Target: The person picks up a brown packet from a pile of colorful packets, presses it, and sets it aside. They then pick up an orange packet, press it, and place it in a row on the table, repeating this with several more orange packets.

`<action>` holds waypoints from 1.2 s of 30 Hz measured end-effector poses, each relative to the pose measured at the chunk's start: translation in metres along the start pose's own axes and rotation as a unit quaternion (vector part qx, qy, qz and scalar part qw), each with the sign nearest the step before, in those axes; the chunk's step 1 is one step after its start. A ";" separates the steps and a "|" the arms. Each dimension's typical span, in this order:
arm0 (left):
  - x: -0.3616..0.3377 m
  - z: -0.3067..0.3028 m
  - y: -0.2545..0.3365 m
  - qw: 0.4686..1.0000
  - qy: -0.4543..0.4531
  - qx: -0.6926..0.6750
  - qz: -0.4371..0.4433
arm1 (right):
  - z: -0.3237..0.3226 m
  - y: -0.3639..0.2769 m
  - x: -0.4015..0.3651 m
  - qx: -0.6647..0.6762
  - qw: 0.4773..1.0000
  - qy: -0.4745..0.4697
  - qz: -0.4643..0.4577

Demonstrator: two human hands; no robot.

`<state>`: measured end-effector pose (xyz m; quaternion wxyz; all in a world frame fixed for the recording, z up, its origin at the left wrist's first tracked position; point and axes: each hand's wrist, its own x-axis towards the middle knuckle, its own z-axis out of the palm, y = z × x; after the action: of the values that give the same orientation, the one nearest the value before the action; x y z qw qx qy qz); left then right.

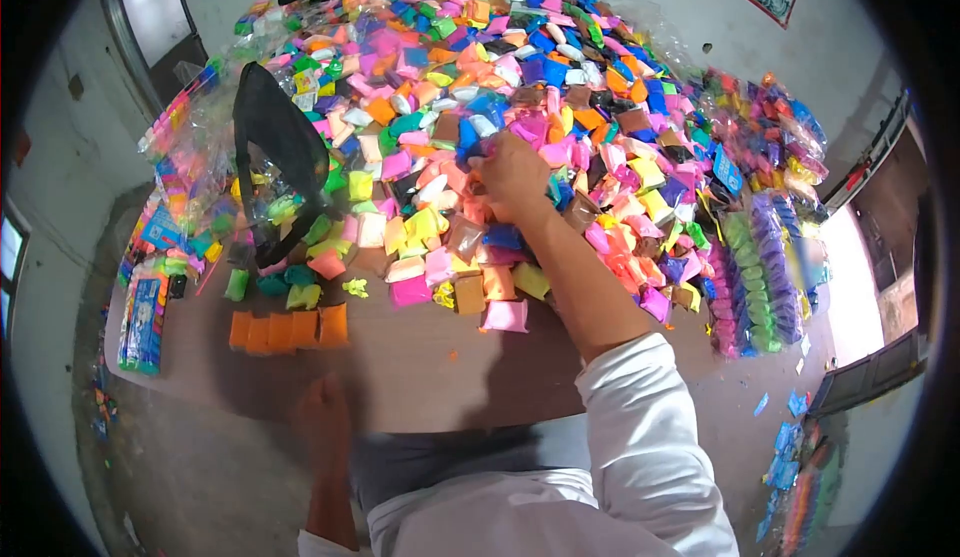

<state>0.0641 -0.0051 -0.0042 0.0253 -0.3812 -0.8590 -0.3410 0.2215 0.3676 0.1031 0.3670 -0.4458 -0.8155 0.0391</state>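
Note:
A large heap of small colourful packets point(430, 227) covers much of the brown table point(440, 367). My right hand point(512, 175) reaches into the middle of the heap, its fingers bent down among pink, orange and blue packets; whether they grip one is hidden. Near the front edge at the left, my left hand point(325, 407) hangs low, blurred and in shadow, its fingers not clear. Just beyond it, several orange packets point(288, 331) lie side by side in a short row. A pink packet point(505, 316) lies at the heap's front edge.
A black-rimmed clear bag point(285, 157) stands at the left of the heap. Wrapped packs point(143, 322) stand at the table's left corner. Strips of green packets point(752, 287) and purple packets point(780, 267) lie at the right. More strips point(800, 497) are on the floor.

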 end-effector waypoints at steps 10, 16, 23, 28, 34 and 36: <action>-0.005 -0.004 0.012 0.936 -0.203 -0.257 -0.128 | -0.026 -0.013 -0.061 0.345 0.926 0.044 0.146; -0.003 0.024 0.106 0.801 -0.379 -0.442 -0.135 | -0.063 -0.045 -0.199 0.624 0.713 -0.095 0.305; -0.007 0.049 0.124 0.846 -0.352 -0.395 -0.067 | -0.051 -0.059 -0.261 0.650 0.681 -0.106 0.319; -0.013 0.044 0.118 0.846 -0.328 -0.414 -0.070 | -0.045 -0.066 -0.266 0.619 0.697 -0.146 0.333; -0.015 0.043 0.108 0.855 -0.328 -0.401 -0.018 | -0.041 -0.064 -0.264 0.639 0.712 -0.169 0.237; -0.018 0.043 0.107 0.853 -0.339 -0.396 -0.034 | -0.052 -0.068 -0.252 0.643 0.683 -0.174 0.299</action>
<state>0.1577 0.0606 0.0178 -0.4320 -0.4211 -0.6194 -0.5024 0.2914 0.1230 0.0257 0.3837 -0.3056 -0.4622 0.7388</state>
